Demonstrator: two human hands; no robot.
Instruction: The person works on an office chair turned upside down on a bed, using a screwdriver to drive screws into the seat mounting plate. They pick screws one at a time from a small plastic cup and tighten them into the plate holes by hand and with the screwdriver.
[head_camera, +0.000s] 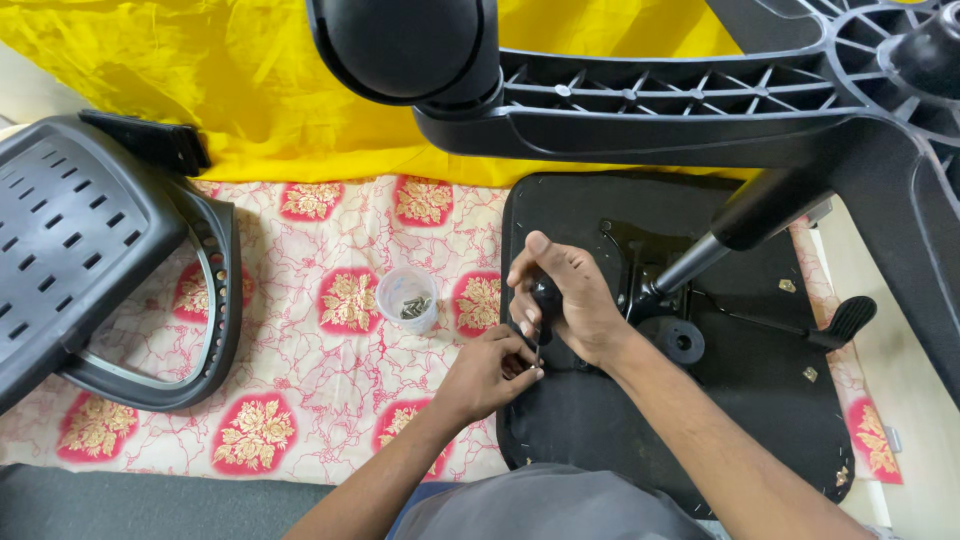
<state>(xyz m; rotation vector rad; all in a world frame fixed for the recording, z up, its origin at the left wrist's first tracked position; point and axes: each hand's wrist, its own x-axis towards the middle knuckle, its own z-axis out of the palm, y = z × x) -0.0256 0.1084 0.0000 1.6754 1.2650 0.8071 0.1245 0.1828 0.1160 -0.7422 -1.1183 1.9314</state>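
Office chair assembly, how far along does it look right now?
Done: the wheeled base and gas cylinder stand on the upturned seat. In hand: the right hand grips a screwdriver upright at the seat's edge, the left hand pinching at its tip. Left: the backrest lies apart on the cloth, and screws remain in the plastic cup.

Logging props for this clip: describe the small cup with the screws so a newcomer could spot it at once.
Start at the red-and-cream floral cloth on the floor, between the grey chair back and the black seat underside. The cup stands near the seat's left edge, above the left hand. It alone is small, clear and round, holding metal screws.
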